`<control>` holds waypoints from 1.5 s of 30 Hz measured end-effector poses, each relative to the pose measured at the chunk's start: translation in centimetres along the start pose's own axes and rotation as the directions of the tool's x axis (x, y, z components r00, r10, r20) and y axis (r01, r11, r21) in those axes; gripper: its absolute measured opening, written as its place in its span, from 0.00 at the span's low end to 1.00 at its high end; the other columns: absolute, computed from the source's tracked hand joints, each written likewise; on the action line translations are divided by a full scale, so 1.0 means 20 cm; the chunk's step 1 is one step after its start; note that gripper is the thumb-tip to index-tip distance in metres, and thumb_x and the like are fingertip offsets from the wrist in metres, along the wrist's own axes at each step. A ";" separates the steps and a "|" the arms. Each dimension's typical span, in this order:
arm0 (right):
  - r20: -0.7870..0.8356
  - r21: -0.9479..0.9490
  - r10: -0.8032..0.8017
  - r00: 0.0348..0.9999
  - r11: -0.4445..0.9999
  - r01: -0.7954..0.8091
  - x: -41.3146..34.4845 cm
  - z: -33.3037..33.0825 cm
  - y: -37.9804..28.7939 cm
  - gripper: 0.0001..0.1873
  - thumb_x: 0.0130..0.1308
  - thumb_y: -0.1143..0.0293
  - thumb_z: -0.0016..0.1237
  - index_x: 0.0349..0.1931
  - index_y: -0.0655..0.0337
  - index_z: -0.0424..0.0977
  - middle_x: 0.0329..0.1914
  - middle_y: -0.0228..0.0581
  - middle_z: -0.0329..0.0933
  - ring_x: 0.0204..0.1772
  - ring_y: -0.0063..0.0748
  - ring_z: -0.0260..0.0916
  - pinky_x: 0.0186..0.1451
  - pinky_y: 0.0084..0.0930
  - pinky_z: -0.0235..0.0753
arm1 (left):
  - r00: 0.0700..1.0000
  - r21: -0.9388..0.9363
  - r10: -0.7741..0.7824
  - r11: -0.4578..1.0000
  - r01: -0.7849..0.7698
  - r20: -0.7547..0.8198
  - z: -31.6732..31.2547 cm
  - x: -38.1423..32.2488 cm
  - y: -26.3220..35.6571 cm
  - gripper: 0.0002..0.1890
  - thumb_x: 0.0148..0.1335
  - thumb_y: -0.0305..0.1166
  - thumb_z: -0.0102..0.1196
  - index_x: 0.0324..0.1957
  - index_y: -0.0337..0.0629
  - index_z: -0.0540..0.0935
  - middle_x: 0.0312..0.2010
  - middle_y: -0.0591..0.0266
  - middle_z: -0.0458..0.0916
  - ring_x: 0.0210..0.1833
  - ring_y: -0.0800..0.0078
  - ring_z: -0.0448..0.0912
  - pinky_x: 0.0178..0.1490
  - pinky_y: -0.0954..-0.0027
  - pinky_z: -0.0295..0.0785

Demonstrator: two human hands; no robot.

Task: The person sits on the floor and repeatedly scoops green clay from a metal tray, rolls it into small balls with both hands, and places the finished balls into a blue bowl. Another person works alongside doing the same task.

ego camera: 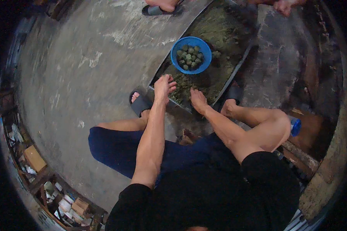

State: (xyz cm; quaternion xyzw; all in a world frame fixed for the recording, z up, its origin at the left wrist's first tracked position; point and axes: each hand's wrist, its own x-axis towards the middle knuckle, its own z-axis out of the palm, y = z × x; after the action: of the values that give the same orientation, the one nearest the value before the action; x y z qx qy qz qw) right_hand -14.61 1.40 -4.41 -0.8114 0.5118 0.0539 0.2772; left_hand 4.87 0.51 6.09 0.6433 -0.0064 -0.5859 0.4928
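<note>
A long shallow metal-edged tray (232, 70) lies on the floor before me, spread with crumbly green-brown material (222, 34). On it stands a round blue plastic bowl (175, 65) with several rough greenish balls (188, 57) inside. One more lump (216, 54) lies just right of the bowl. My left hand (164, 86) hovers over the tray's near left corner, fingers partly curled; whether something is in them I cannot tell. My right hand (198, 99) is at the near end of the tray, its fingertips down at the loose material, with their grip hidden.
Another person's sandaled foot (159, 8) is beside the tray's far left side, and a person's hand (283, 7) shows at the top right. A blue-capped container (295, 127) stands beyond my right knee. Cardboard boxes (35, 158) and clutter line the lower left edge.
</note>
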 end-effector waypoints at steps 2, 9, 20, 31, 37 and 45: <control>-0.075 -0.100 -0.114 0.991 0.989 0.106 0.00 0.10 -0.01 0.22 0.61 0.74 0.34 0.58 0.62 0.59 0.50 0.52 0.67 0.49 0.50 0.68 0.47 0.40 0.72 | 1.000 -0.005 -0.024 1.000 0.024 0.005 -0.07 0.00 -0.07 0.18 0.63 0.39 0.45 0.50 0.36 0.69 0.45 0.54 0.74 0.43 0.62 0.77 0.41 0.68 0.74; 0.374 -0.103 -0.126 0.919 0.979 0.176 0.14 -0.08 -0.03 0.22 0.58 0.74 0.38 0.55 0.66 0.63 0.49 0.53 0.67 0.50 0.49 0.69 0.48 0.38 0.72 | 0.998 -0.050 -0.055 0.997 0.055 0.003 -0.08 0.05 -0.07 0.14 0.63 0.37 0.47 0.43 0.36 0.72 0.40 0.58 0.74 0.37 0.70 0.76 0.36 0.71 0.74; 0.647 -0.084 -0.246 0.722 0.918 0.388 -0.15 0.08 0.17 0.11 0.50 0.74 0.45 0.35 0.62 0.77 0.42 0.50 0.73 0.43 0.54 0.74 0.40 0.44 0.77 | 0.995 0.157 -0.098 0.983 0.094 0.018 -0.12 0.10 -0.28 0.14 0.62 0.36 0.47 0.46 0.37 0.70 0.38 0.60 0.74 0.34 0.72 0.76 0.35 0.72 0.73; 0.190 0.372 -0.193 0.962 0.922 0.111 -0.06 -0.29 0.07 0.19 0.51 0.65 0.53 0.43 0.62 0.72 0.36 0.54 0.75 0.40 0.49 0.74 0.41 0.42 0.72 | 0.928 0.465 -0.367 0.835 0.295 0.071 -0.01 0.11 -0.44 0.25 0.60 0.50 0.44 0.49 0.39 0.67 0.45 0.54 0.70 0.41 0.63 0.72 0.35 0.58 0.74; 0.043 0.126 -0.220 0.974 0.969 0.213 -0.15 -0.53 -0.18 0.32 0.51 0.66 0.54 0.57 0.60 0.60 0.40 0.49 0.73 0.39 0.54 0.69 0.42 0.42 0.70 | 0.934 0.223 -0.289 0.944 0.242 0.211 0.20 0.03 -0.34 0.40 0.59 0.61 0.37 0.63 0.40 0.58 0.60 0.43 0.61 0.57 0.49 0.67 0.55 0.50 0.63; -0.034 0.036 -0.246 0.969 0.968 0.247 -0.11 -0.46 -0.14 0.13 0.52 0.73 0.46 0.37 0.67 0.61 0.32 0.56 0.68 0.37 0.58 0.70 0.38 0.49 0.69 | 0.949 0.667 0.159 0.680 -0.304 0.271 0.22 0.05 -0.41 0.29 0.62 0.53 0.36 0.38 0.34 0.78 0.31 0.32 0.77 0.38 0.47 0.76 0.46 0.57 0.66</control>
State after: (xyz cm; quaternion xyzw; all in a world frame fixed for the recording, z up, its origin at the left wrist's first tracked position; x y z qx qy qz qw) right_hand -15.12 -0.62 5.23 -0.8636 0.4120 -0.0032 0.2906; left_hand -2.83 1.38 0.75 0.7163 -0.3568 -0.5306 0.2793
